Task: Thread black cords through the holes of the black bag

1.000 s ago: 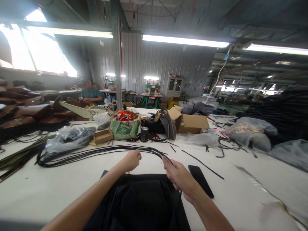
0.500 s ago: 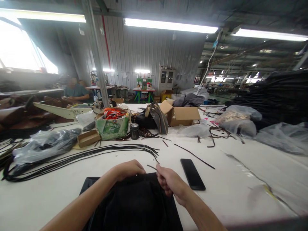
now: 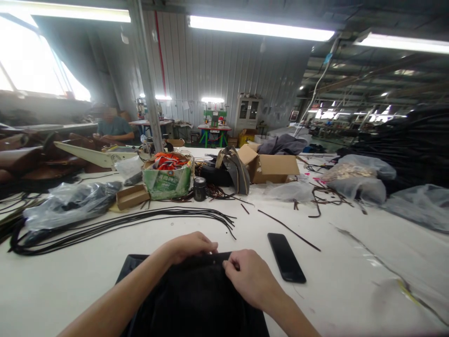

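Black fabric piece | my left hand, right hand now pinching its far edge together | thin black cord dropped | black phone just right.

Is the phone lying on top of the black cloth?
No, the phone lies flat on the bare white table, apart from the black cloth, off to the side of the right hand.

Black phone lay on white surface; black cords, green carton, open cardboard box lay beyond.
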`<state>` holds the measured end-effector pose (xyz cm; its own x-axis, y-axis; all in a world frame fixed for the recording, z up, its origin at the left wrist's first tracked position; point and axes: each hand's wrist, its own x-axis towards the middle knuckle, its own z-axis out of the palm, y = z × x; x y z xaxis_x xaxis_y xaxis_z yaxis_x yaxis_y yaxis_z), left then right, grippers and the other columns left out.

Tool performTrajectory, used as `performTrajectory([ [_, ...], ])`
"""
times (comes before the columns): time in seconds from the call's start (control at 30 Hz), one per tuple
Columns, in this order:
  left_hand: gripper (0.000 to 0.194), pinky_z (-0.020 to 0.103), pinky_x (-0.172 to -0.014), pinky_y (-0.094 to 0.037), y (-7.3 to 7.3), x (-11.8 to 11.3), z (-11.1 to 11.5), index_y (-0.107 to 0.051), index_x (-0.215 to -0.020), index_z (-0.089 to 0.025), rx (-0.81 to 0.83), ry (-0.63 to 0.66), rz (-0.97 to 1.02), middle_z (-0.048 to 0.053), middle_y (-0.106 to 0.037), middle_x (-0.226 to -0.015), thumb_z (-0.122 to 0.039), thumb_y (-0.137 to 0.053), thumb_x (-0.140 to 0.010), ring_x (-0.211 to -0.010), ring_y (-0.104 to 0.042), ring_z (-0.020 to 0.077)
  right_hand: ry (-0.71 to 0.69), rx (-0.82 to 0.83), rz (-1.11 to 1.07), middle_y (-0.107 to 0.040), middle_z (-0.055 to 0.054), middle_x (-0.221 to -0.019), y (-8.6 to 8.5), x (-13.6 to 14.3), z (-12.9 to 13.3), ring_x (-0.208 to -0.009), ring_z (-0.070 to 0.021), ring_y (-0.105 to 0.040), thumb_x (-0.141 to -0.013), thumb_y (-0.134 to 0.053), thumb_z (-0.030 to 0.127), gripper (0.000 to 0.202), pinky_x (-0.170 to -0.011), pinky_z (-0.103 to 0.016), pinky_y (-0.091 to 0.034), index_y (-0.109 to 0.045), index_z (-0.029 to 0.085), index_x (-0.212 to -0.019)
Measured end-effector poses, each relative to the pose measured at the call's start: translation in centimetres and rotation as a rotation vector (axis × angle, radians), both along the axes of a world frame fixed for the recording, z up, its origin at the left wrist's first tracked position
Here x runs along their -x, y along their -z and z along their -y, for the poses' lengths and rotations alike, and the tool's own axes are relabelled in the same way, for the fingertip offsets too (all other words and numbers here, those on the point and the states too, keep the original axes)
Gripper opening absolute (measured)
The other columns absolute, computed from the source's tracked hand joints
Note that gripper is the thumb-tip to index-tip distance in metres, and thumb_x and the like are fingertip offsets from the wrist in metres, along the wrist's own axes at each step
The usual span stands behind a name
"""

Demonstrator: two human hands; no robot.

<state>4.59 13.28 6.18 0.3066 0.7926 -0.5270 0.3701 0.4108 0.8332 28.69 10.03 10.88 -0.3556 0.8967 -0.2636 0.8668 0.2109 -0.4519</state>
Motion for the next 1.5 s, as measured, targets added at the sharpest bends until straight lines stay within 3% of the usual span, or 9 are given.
performTrajectory([
  [0.23,0.065,0.031,-0.076,-0.047,0.3,0.2,0.3,-0.085,-0.114,-0.007,-0.069,0.061,0.014,0.015,-0.076,-0.106,-0.049,-0.083,-0.065,-0.084,-0.06,0.0198,-0.03,-0.008,-0.002,-0.061,-0.001,-0.079,-0.4,1.0,-0.3,-0.07,-0.009,-0.041,-0.107,-0.06,0.036,0.036,-0.067,-0.029,-0.027,-0.064,0.013,-0.08],
  [0.53,0.047,0.027,-0.067,-0.035,-0.1,-0.4,0.8,-0.085,-0.1,-0.01,-0.181,-0.012,-0.096,0.006,-0.066,-0.086,-0.041,-0.074,-0.066,-0.075,-0.047,0.0136,-0.054,-0.009,-0.007,-0.051,-0.002,-0.068,0.7,1.9,-1.9,-0.063,-0.0078,-0.038,-0.099,-0.06,0.027,0.029,-0.061,-0.029,-0.023,-0.066,0.011,-0.076],
  [0.77,0.045,0.027,-0.057,-0.02,-0.7,-0.8,0.8,-0.082,-0.105,-0.004,-0.01,-0.144,-0.048,0.0,-0.049,-0.067,-0.042,-0.074,-0.081,-0.057,-0.032,0.0083,-0.018,-0.076,0.066,-0.068,-0.003,-0.089,1.6,3.2,-0.9,-0.072,-0.0102,-0.045,-0.102,-0.062,0.032,0.025,-0.068,-0.028,-0.026,-0.077,0.019,-0.087],
  [0.87,0.046,0.025,-0.057,-0.026,-0.4,-1.1,0.7,-0.081,-0.106,-0.005,0.012,-0.235,-0.034,0.002,-0.059,-0.075,-0.027,-0.087,-0.066,-0.059,-0.04,0.0082,-0.009,-0.072,0.069,-0.07,-0.004,-0.094,2.3,3.6,-0.7,-0.078,-0.0128,-0.052,-0.105,-0.06,0.035,0.027,-0.069,-0.029,-0.027,-0.078,0.021,-0.092],
  [1.0,0.03,0.028,-0.059,-0.035,0.5,-1.3,0.7,-0.079,-0.1,-0.008,0.006,-0.316,-0.252,0.002,-0.063,-0.073,-0.017,-0.084,-0.072,-0.06,-0.046,0.0124,-0.017,-0.071,0.063,-0.071,-0.004,-0.1,3.2,4.0,-0.6,-0.088,-0.0175,-0.063,-0.106,-0.059,0.036,0.026,-0.069,-0.03,-0.027,-0.078,0.021,-0.095],
  [1.07,0.021,0.03,-0.06,-0.036,1.0,-1.3,0.7,-0.074,-0.087,-0.009,0.019,-0.294,-0.343,0.003,-0.062,-0.072,-0.024,-0.085,-0.077,-0.061,-0.048,0.0141,-0.013,-0.069,0.066,-0.071,-0.003,-0.101,3.6,4.2,-0.6,-0.091,-0.0195,-0.066,-0.106,-0.059,0.035,0.025,-0.069,-0.03,-0.027,-0.078,0.022,-0.096],
  [1.17,0.038,0.032,-0.059,-0.035,1.6,-1.3,0.5,-0.064,-0.074,-0.012,0.038,-0.219,-0.4,0.005,-0.062,-0.073,-0.044,-0.082,-0.085,-0.06,-0.047,0.0151,-0.022,-0.075,0.071,-0.071,-0.004,-0.103,4.3,4.4,-0.5,-0.098,-0.0227,-0.069,-0.106,-0.057,0.033,0.025,-0.071,-0.031,-0.029,-0.078,0.022,-0.098],
  [1.33,0.035,0.032,-0.057,-0.034,1.4,-2.1,0.2,-0.065,-0.08,-0.013,0.031,-0.134,-0.444,0.004,-0.062,-0.077,-0.039,-0.087,-0.076,-0.059,-0.045,0.0144,-0.063,-0.104,0.075,-0.072,-0.005,-0.111,5.2,4.2,-0.2,-0.109,-0.0272,-0.07,-0.109,-0.054,0.031,0.026,-0.081,-0.035,-0.043,-0.079,0.024,-0.111],
  [1.5,0.014,0.028,-0.062,-0.043,1.4,-3.0,0.4,-0.078,-0.096,-0.01,0.069,-0.188,-0.288,0.001,-0.064,-0.078,-0.022,-0.078,-0.089,-0.062,-0.05,0.0109,-0.045,-0.092,0.084,-0.07,-0.005,-0.115,5.9,4.3,0.2,-0.112,-0.0317,-0.069,-0.113,-0.048,0.034,0.03,-0.092,-0.046,-0.053,-0.076,0.024,-0.118],
])
